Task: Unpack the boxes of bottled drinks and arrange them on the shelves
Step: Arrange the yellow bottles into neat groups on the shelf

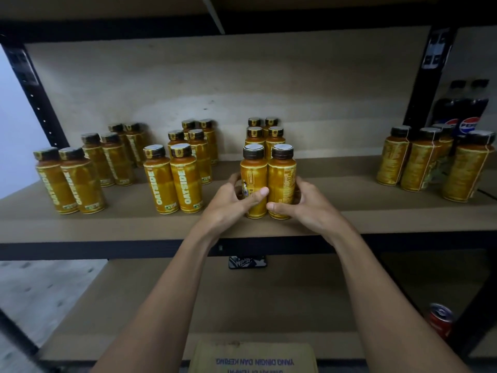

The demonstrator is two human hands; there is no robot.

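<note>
A brown board shelf [349, 219] in a black metal rack spans the middle of the frame, holding yellow bottles with dark caps in four clusters. The cluster at far left [80, 168] has six bottles in three pairs; the next cluster [180, 168] also has six, and both show "OATSIDE" in white running up the labels. The centre cluster [265, 138] has six as well. Its front pair stands touching near the shelf's front edge, labels turned to small print too fine to read. The left hand [231, 203] wraps the left bottle [254, 179] of that pair and the right hand [304, 205] wraps the right bottle [282, 176], fingers curled behind, thumbs across the fronts. At far right, four bottles [419, 165] can be counted, blurred, with clear wrap edges showing. Behind them stand two dark Pepsi bottles [466, 114]. On the lower shelf [188, 305], a red can [439, 320] sits at lower right. At the bottom edge, a cardboard box [252, 356] reads, upside down, "YANG DINGIN DAN KERING".
</note>
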